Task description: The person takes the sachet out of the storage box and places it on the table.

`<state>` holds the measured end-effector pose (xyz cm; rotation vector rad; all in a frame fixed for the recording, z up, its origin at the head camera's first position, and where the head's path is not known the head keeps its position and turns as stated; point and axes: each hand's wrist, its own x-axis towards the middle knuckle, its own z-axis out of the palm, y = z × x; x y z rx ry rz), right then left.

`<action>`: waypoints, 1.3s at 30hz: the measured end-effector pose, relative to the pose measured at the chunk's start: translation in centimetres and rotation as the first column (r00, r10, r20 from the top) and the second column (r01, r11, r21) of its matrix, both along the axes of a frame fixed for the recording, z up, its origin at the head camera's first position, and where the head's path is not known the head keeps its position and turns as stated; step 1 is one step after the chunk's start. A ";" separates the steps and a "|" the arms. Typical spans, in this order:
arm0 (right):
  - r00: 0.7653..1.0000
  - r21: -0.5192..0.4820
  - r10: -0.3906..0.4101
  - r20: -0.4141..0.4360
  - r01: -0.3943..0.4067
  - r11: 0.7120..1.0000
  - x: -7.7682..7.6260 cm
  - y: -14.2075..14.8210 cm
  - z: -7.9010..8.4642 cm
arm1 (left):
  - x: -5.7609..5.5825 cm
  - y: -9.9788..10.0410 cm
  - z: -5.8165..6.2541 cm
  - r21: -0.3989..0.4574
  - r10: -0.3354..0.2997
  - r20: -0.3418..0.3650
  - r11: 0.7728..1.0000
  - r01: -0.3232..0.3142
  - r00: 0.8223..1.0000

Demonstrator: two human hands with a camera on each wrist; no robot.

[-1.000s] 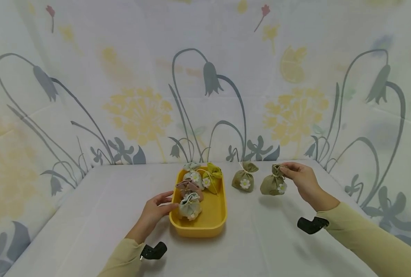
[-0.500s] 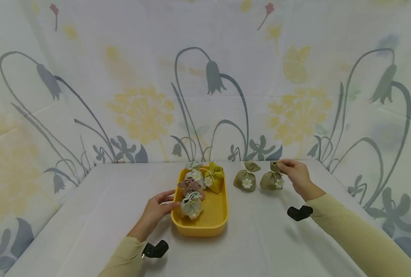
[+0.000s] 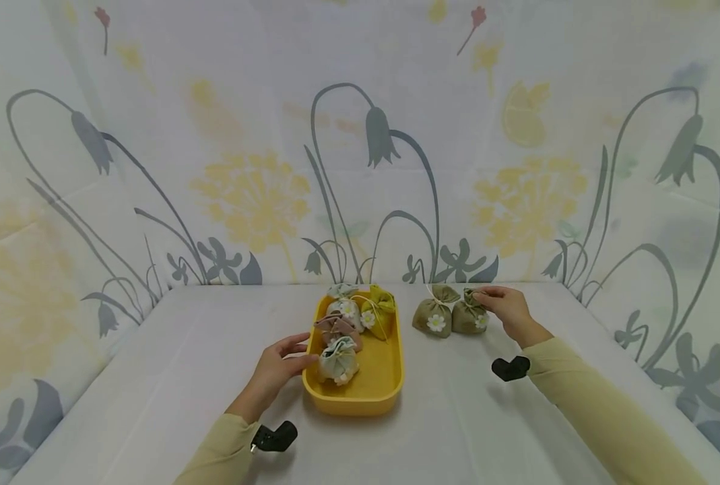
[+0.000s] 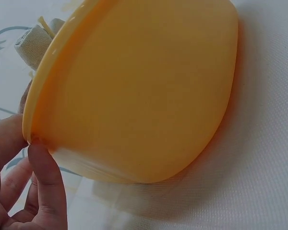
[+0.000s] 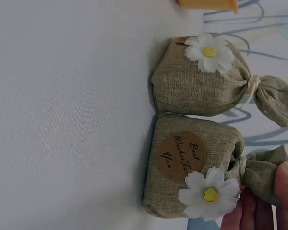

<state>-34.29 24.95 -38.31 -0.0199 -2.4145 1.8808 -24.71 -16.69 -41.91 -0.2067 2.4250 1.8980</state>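
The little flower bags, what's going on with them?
A person's right hand pinches an olive-green cloth pouch by its gathered top. Its base appears to rest on the white table, and it touches a matching pouch. The left hand pinches the rim of a yellow tray. In that sit a pink pouch, a yellow-green pouch and two pale pouches.

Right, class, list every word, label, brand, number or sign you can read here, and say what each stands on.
"Best Wishes For You": on the round brown sticker of the olive bag pinched by the right hand.
No readable text: neighbouring bag, yellow tray.
Too small to read, if any: markings on the black wrist devices and trayed bags.
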 end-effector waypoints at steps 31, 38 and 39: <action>0.987 0.044 0.140 0.074 -0.143 0.989 5.8 1.1 -1.0 | 0.0 -0.1 0.2 -0.008 0.018 0.018 1.000 -0.018 1.000; 0.984 0.009 0.177 0.022 -0.177 0.984 6.7 0.4 -0.9 | 0.1 0.1 0.2 -0.005 0.012 0.018 1.000 -0.012 1.000; 0.984 0.009 0.179 0.015 -0.179 0.984 6.7 0.3 -0.9 | 0.1 0.1 0.2 -0.004 0.012 0.016 1.000 -0.012 1.000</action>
